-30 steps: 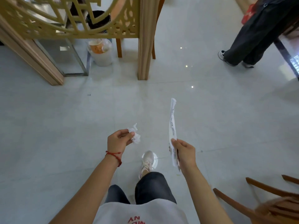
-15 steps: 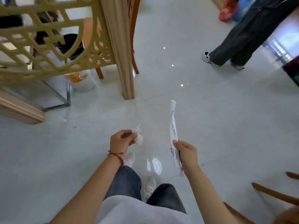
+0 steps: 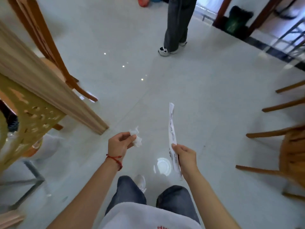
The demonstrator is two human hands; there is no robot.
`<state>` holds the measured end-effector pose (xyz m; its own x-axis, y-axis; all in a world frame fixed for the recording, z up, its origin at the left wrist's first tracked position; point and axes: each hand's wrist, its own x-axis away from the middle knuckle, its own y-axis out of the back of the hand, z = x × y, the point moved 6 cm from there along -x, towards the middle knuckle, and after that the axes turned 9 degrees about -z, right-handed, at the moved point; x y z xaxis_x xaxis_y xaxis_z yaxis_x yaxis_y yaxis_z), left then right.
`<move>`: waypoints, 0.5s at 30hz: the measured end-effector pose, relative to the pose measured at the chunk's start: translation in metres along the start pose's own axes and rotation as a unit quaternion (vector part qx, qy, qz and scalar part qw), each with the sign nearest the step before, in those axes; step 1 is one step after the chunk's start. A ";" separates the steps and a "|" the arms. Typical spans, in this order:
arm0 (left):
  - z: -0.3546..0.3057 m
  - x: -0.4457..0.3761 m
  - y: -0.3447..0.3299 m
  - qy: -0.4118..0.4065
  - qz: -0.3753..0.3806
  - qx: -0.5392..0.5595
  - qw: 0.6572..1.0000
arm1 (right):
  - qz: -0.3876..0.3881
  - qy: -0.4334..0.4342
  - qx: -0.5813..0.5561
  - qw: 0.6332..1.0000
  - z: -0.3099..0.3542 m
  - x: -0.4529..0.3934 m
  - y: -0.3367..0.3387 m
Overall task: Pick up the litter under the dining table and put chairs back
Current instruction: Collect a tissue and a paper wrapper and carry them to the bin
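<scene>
Head view: we have turned right, so the white bin has slid off left. Our left hand point(image 3: 119, 143) pinches a crumpled tissue point(image 3: 136, 137), our right hand point(image 3: 185, 157) grips a paper chopstick sleeve point(image 3: 171, 128); litter undumped.

No legible text on wrapper point(image 3: 172, 129)

L hand point(image 3: 119, 143), center frame, pinches a crumpled white tissue point(image 3: 136, 138); red string bracelet point(image 3: 115, 160) on that wrist. R hand point(image 3: 185, 157), just right of center, grips a long white paper wrapper point(image 3: 172, 134) w/ print, pointing up-frame. Pale glossy floor point(image 3: 214, 96) below. Wooden chair point(image 3: 287, 146) at right edge, another chair point(image 3: 49, 52) upper left beside a lattice screen point(image 3: 29, 116). Another person's legs point(image 3: 177, 25) top center.
</scene>
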<state>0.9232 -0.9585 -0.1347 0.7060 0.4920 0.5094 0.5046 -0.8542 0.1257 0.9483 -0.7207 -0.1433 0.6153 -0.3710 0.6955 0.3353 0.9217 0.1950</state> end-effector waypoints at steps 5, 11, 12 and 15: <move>-0.011 -0.009 -0.057 0.007 0.077 -0.038 0.996 | -0.098 -0.042 -0.081 0.991 -0.003 -0.011 0.039; -0.012 -0.001 -0.144 -0.002 0.171 -0.095 0.981 | -0.195 -0.058 -0.151 0.967 -0.002 -0.028 0.103; -0.012 0.002 -0.159 -0.002 0.183 -0.100 0.978 | -0.206 -0.059 -0.161 0.963 -0.002 -0.034 0.113; -0.012 0.007 -0.204 -0.005 0.209 -0.110 0.972 | -0.230 -0.059 -0.173 0.956 0.001 -0.055 0.138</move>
<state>0.8195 -0.7832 -0.1467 0.8320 0.0945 0.5467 0.0541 -0.9945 0.0896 0.9600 -0.5726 -0.1539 0.2687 -0.6936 0.6684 0.7792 0.5645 0.2726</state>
